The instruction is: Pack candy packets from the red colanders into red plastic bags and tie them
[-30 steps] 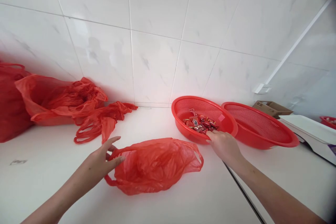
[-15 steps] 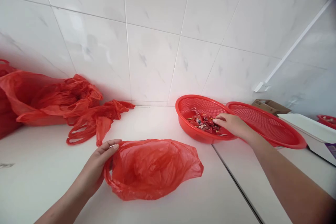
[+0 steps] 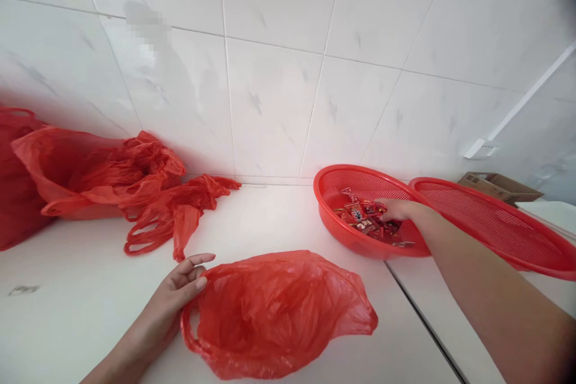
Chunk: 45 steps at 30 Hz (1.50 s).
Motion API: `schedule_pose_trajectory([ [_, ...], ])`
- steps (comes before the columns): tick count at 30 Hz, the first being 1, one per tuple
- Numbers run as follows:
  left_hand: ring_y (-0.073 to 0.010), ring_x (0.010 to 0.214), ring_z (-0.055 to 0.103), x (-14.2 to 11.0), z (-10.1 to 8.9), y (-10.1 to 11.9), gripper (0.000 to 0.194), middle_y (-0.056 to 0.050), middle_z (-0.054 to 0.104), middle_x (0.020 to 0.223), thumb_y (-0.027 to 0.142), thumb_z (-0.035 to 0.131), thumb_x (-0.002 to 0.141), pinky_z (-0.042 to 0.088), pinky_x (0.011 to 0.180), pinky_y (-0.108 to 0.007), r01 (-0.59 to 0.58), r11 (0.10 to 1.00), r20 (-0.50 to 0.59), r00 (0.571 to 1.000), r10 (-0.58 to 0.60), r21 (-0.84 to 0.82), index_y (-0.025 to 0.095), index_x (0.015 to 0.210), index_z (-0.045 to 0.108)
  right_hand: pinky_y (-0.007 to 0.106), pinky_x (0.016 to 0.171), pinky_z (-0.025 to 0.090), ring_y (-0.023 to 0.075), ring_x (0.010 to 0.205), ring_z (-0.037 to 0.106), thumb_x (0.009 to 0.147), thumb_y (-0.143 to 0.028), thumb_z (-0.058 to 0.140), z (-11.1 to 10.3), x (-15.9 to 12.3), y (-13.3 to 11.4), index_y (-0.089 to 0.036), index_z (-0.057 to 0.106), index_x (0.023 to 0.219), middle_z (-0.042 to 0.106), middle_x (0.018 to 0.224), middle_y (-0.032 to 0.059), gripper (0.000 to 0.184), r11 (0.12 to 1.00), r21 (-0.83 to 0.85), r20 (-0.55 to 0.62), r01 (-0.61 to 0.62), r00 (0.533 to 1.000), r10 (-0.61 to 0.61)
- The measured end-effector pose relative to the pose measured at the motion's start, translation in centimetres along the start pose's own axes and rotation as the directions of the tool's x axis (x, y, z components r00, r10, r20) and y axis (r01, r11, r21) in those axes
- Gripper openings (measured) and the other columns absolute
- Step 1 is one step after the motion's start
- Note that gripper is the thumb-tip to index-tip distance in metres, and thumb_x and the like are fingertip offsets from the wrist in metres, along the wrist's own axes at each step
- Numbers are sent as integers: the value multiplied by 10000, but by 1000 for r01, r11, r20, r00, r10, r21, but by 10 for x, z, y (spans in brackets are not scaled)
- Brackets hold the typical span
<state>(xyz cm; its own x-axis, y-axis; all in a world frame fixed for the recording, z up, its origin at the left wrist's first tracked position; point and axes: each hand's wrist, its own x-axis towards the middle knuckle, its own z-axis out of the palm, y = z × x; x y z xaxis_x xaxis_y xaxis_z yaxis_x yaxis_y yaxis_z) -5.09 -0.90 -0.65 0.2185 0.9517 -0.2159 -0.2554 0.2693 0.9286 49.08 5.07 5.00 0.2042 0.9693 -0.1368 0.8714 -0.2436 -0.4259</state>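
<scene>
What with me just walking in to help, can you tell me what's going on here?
A person's left hand holds the edge of an open red plastic bag on the white table. The right hand is in a red basket, its fingers among small wrapped packets; whether they grip one, I can't tell. A second red basket stands beside it, and more red bags lie to the left.
</scene>
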Motion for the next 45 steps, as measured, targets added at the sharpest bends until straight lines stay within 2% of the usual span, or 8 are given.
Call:
schedule_pose_trajectory([
  [4, -170, 623, 625, 0, 3, 1, 516, 1, 625, 732, 377, 770, 603, 505, 574, -261, 26, 1000, -31, 999, -25, 13, 257, 1066, 580, 283, 481, 460, 161, 443, 575, 525, -93, 705, 11, 10, 7, -245, 552, 1217, 631, 574, -31, 725, 981, -72, 191, -182, 963, 192],
  [14, -170, 621, 620, 3, 2, 2, 544, 3, 603, 705, 391, 773, 590, 498, 569, -260, 43, 998, -46, 998, -41, 43, 249, 1078, 580, 282, 466, 472, 153, 436, 576, 521, -90, 644, 21, 6, 4, -254, 459, 1290, 618, 595, -35, 808, 960, -125, 277, -249, 921, 275],
  [19, -171, 632, 623, 3, 1, 2, 548, 11, 585, 698, 370, 776, 603, 495, 570, -254, 41, 999, -32, 999, -40, 24, 252, 1093, 560, 253, 446, 443, 148, 469, 578, 515, -104, 640, 19, 3, -1, -240, 661, 931, 621, 612, -24, 438, 970, -128, 287, -205, 929, 234],
  [24, -156, 604, 604, 4, 0, 2, 542, 8, 593, 688, 360, 778, 602, 489, 561, -249, 52, 998, -22, 998, -51, 21, 244, 1088, 569, 238, 410, 386, 123, 405, 510, 485, -45, 611, 9, 3, -4, -199, 645, 664, 558, 507, -31, 239, 974, -108, 236, -201, 946, 222],
  [29, -142, 588, 580, 1, 4, 5, 526, 17, 593, 667, 366, 784, 590, 476, 543, -231, 45, 999, -37, 998, -44, 10, 247, 1062, 585, 206, 402, 369, 111, 450, 514, 574, -124, 616, -10, -13, -9, -191, 629, 741, 566, 532, -22, 181, 974, 75, 192, -211, 962, 194],
  [33, -131, 567, 567, 0, 5, 5, 535, 17, 591, 666, 366, 783, 594, 464, 527, -221, 45, 999, -42, 998, -44, 9, 243, 1072, 577, 200, 501, 469, 128, 643, 615, 677, -208, 601, -20, -34, -16, -198, 601, 973, 672, 828, 34, 296, 931, 301, 194, -208, 969, 154],
  [37, -127, 557, 564, 1, 5, 5, 536, 26, 579, 645, 378, 777, 589, 461, 521, -218, 38, 999, -37, 999, -37, 20, 245, 1071, 581, 231, 597, 532, 154, 768, 652, 718, -236, 620, -22, -47, -20, -208, 536, 1105, 658, 1054, 74, 398, 850, 488, 179, -196, 976, 123],
  [45, -126, 536, 560, 0, 6, 5, 543, 34, 572, 613, 392, 785, 561, 455, 505, -216, 32, 998, -58, 998, -29, 45, 252, 1050, 598, 258, 597, 560, 179, 760, 682, 782, -247, 616, -19, -53, -23, -204, 494, 1167, 662, 1075, 102, 406, 731, 657, 209, -186, 976, 60],
])
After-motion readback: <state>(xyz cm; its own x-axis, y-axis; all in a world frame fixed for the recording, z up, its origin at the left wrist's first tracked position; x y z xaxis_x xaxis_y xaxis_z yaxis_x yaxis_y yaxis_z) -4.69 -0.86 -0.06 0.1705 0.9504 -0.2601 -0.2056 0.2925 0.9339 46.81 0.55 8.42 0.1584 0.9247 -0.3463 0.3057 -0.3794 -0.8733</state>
